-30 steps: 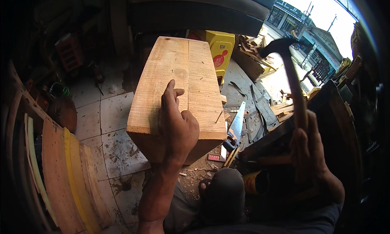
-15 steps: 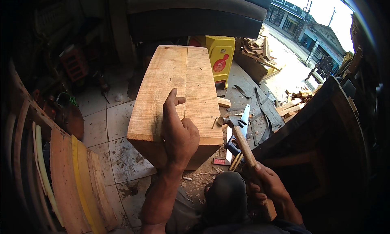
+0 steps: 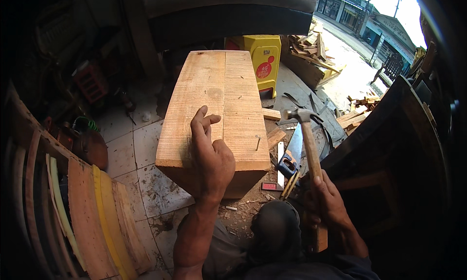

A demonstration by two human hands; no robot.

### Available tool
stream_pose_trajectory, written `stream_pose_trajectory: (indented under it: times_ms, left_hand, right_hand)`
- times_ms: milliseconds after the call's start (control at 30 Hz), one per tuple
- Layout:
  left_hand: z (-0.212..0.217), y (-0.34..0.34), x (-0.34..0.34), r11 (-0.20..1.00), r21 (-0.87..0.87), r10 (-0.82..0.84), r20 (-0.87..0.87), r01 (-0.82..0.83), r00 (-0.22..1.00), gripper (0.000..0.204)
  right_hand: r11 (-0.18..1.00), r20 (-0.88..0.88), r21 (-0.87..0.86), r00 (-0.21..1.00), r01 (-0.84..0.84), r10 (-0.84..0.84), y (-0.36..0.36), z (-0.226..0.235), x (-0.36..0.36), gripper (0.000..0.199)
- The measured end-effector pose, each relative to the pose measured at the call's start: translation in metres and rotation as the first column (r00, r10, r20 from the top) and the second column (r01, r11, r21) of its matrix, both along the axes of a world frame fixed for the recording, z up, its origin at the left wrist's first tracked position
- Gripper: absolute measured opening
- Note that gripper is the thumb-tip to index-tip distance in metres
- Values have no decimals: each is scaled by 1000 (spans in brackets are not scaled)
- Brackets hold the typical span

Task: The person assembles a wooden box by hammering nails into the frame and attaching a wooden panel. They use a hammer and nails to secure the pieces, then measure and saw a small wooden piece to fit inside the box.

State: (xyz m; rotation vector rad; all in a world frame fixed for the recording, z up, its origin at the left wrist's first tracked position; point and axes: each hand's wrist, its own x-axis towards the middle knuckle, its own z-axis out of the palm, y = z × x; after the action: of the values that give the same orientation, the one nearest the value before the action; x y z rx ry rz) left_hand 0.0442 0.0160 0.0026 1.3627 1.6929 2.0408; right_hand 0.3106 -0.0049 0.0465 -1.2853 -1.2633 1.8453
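Note:
My right hand [image 3: 327,197] is wrapped round the wooden handle of a claw hammer [image 3: 310,139], its metal head raised beyond the right edge of a large wooden block [image 3: 238,95]. The block's top shows two pale boards meeting at a lengthwise seam. A nail [image 3: 258,143] stands up from the near right part of that top. My left hand [image 3: 214,158] rests side-on at the near edge of the top, fingers loosely bent and apart, with nothing visible in them. Its palm side is partly hidden.
A handsaw [image 3: 292,153] and a try square [image 3: 280,170] lie on the floor at the right, among wood chips. Behind the block stands a yellow plastic stand [image 3: 265,61]. Curved boards [image 3: 87,207] lean at the left. A dark curved furniture panel [image 3: 384,129] rises at the right.
The hammer has swung up and right, away from the nail, and its handle is more upright. My left hand stays at nearly the same spot on the wood.

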Motion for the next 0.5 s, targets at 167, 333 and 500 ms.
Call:
stream_pose_trajectory:
  times_ms: [167,333,500]
  left_hand:
    - [4,-4,0,1000,29,-4,59,2,998,71]
    - [1,-4,-8,996,16,-88,3,88,996,67]
    - [3,-4,-6,988,47,-147,82,144,986,63]
  right_hand:
    - [985,-67,-60,985,-160,156,9,-2,9,39]
    - [962,-118,93,962,257,-246,10,-15,13,34]
    - [933,-120,353,993,61,-20,0,-17,36,45]
